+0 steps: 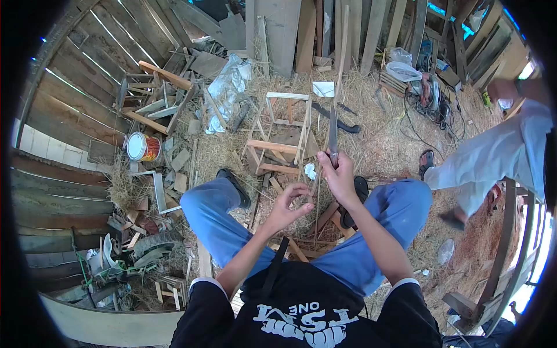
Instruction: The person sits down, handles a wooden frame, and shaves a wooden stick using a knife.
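Note:
My right hand is wrapped round the handle of a knife, its blade pointing forward, away from me. Nearer to me and a little left, my left hand is half curled, with a gap between thumb and fingers; I make out nothing in it. Ahead of both hands stands a small wooden frame of thin slats, like an unfinished stool. Just beyond it on the ground lies a dark curved tool, perhaps a sheath or blade. A crumpled white scrap rests by the frame.
Straw and shavings cover the ground. At left are a paint bucket, a clear plastic sheet and stacked wooden frames. Cables and tools lie at right. Another person is at the right edge. Boards lean at the back.

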`<state>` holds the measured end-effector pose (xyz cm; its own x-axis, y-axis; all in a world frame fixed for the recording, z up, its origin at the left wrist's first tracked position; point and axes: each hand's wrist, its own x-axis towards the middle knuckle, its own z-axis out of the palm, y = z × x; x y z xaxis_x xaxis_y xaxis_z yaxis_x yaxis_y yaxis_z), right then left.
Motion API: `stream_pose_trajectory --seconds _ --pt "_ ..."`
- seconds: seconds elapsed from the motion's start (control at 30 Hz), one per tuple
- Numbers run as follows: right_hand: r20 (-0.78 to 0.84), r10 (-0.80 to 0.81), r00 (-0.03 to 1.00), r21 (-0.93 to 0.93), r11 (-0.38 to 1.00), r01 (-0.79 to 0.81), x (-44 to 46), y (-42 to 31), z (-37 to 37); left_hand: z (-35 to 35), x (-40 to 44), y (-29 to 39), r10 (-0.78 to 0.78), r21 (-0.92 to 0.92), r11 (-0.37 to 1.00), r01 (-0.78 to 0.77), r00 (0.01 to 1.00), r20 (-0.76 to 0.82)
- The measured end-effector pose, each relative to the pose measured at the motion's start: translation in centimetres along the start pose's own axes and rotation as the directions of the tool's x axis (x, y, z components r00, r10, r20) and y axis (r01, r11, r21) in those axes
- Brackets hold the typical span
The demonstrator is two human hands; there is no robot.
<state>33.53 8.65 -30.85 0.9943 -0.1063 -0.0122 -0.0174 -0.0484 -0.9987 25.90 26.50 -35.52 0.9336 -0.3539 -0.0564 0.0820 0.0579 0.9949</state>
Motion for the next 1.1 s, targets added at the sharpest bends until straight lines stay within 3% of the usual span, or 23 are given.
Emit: stream_pose_trajectory --seconds 0.1,0.33,0.5,0.6,0.73,0.9,1.1 --pt "0.038 0.006 0.999 -0.086 0.996 -0.003 0.1 0.7 0.0 0.0 0.0 0.1 0.0 0.044 0.999 0.001 1.0 -0.025" --pt "-0.018 0.009 1.0 0.051 0.999 -0.008 -0.3 -0.8 0.3 -0.2 1.3 0.6 0.097 0.162 0.984 -0.075 0.987 -0.13" --pt "-0.14 0.033 0.99 0.132 0.991 -0.014 0.1 -0.9 -0.4 0.2 2.9 1.0 0.058 -0.097 0.992 -0.083 0.969 -0.239" --pt "-0.096 0.145 0.985 0.267 0.957 -0.115 0.5 -0.2 -1.2 0.4 3.0 0.6 0.068 -0.16 0.98 -0.116 0.958 -0.28" --pt "0.019 0.145 0.989 0.191 0.971 -0.146 -0.1 1.1 -1.6 1.1 2.7 0.6 0.036 -0.246 0.963 -0.111 0.956 -0.291" --pt "0.22 0.279 0.935 0.236 0.914 -0.329 -1.5 0.8 -0.8 1.9 3.1 0.5 0.024 -0.155 0.985 -0.079 0.945 -0.325" --pt "0.104 0.079 0.991 -0.061 0.995 -0.073 -1.7 1.5 -0.3 2.4 3.7 0.1 0.032 -0.119 0.99 -0.077 0.94 -0.34"
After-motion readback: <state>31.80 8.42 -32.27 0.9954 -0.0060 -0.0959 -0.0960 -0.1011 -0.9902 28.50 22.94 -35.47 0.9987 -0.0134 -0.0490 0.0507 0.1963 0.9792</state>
